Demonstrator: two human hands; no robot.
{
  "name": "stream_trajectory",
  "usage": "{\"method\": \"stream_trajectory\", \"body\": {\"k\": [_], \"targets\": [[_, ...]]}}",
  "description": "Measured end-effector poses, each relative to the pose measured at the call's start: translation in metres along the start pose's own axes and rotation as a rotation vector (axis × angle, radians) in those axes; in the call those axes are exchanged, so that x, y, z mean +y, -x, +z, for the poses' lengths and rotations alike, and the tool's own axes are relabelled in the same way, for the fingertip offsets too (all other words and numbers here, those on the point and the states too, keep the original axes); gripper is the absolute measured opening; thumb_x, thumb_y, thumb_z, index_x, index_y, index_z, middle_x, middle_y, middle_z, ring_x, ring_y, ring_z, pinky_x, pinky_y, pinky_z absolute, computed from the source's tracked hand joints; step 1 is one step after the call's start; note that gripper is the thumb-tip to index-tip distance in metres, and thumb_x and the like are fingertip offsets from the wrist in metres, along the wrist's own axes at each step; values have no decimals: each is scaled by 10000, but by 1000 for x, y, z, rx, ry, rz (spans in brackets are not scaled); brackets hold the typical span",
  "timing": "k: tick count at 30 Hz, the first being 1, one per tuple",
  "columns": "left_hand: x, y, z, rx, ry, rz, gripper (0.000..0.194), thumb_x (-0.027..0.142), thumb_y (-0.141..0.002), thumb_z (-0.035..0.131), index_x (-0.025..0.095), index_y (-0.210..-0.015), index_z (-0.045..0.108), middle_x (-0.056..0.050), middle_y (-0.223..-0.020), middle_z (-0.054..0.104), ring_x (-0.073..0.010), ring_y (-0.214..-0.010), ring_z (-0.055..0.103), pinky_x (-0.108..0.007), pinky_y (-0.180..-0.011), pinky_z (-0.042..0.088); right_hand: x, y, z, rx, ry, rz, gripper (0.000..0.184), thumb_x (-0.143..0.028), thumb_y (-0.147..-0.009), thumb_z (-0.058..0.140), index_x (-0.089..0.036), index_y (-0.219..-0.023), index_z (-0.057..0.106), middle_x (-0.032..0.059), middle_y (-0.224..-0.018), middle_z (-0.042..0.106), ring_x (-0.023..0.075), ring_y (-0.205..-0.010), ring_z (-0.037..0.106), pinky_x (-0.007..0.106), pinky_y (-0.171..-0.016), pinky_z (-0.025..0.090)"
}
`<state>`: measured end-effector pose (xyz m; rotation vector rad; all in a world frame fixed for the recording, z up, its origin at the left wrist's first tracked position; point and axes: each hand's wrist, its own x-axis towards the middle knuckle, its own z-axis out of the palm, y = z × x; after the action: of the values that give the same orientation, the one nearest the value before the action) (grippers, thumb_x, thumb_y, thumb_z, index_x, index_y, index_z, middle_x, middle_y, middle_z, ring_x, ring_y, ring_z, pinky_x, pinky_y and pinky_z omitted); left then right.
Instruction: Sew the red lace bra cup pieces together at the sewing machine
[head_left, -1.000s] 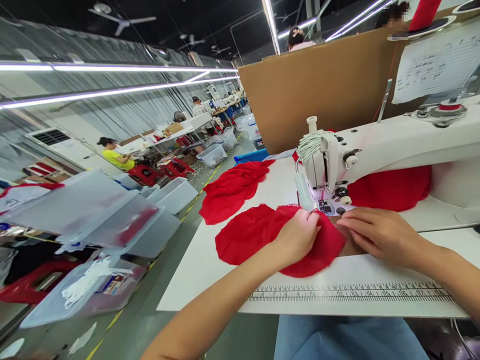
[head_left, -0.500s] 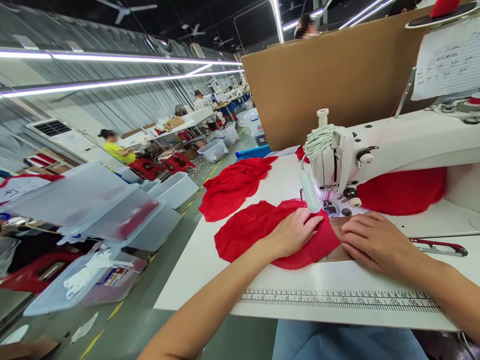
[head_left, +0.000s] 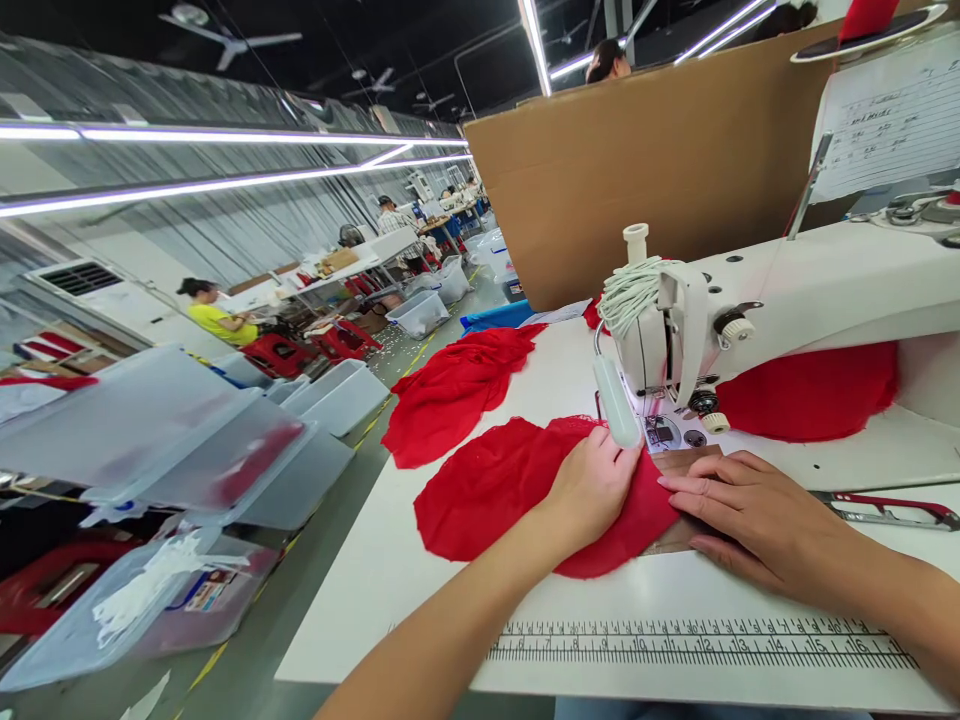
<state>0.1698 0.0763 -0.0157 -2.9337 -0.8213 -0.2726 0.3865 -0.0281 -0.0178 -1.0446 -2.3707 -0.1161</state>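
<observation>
A piece of red fabric lies on the white table, its right part beside the needle area of a white sewing machine. My left hand presses on this fabric with bent fingers closed at its upper edge, just below the pale green lamp-like piece. What its fingertips grip is partly hidden. My right hand lies palm down, fingers stretched out, over a brown taped patch; its fingertips touch the fabric's right edge. More red fabric lies under the machine arm.
Another red fabric piece lies at the table's left edge. A printed ruler runs along the front. Red-handled thread snips lie right of my right hand. A cardboard panel stands behind; plastic bins stand left; a person sits beyond.
My left hand's fingers have curled in more on the red fabric. My right fingertips have moved onto the fabric's right edge. The view has shifted slightly.
</observation>
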Motion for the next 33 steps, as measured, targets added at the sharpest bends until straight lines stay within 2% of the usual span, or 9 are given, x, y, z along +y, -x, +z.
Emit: {"method": "stream_trajectory", "body": {"k": [5,9,14,18,23,28,33], "targets": [[-7,2,1,48,125,2,348,120,-1019,336,148,-1293,548,-156,-1198,652,-282,-1120,595,-437,-882,581,0,0,3,4,0,6,232,-260,-1037,496,-175,-1197,642,98,-1234,714,270,-1116,580,435,-907,471],[-9,1,-1,40,161,-1,346,135,-1024,333,147,-1288,557,-153,-1189,637,-299,-1170,570,-459,-934,557,1,0,5,-16,-8,33,245,-293,-1043,481,-183,-1193,642,94,-1138,726,275,-1107,579,424,-872,476],[-12,-1,-2,8,258,-49,332,204,-1053,343,180,-1316,545,-142,-1275,578,-296,-1226,544,-435,-948,543,1,-1,7,-3,23,44,270,-309,-1057,451,-181,-1175,658,93,-1149,725,282,-1134,571,420,-871,485],[-21,-5,1,27,340,26,367,158,-1031,325,162,-1319,553,-168,-1257,577,-311,-1220,539,-473,-959,537,1,-3,6,8,59,42,307,-315,-1070,420,-172,-1145,681,91,-1175,734,283,-1114,587,423,-861,504],[-32,-12,8,97,408,123,400,219,-1062,305,215,-1419,486,-145,-1330,588,-280,-1274,548,-487,-1043,519,0,-3,7,17,92,60,337,-310,-1075,405,-167,-1132,705,96,-1156,744,282,-1101,602,428,-863,521],[-39,-17,14,110,401,171,416,261,-1077,272,193,-1432,478,-155,-1359,610,-280,-1250,595,-509,-1068,517,1,-3,8,7,131,53,356,-319,-1079,404,-146,-1157,705,111,-1197,741,293,-1107,606,446,-876,535],[-48,-18,15,89,350,242,428,210,-1068,263,195,-1438,477,-151,-1358,619,-283,-1272,588,-524,-1066,516,2,-2,7,-21,109,62,374,-354,-1079,399,-156,-1160,706,112,-1251,728,308,-1142,606,471,-890,542]]}}
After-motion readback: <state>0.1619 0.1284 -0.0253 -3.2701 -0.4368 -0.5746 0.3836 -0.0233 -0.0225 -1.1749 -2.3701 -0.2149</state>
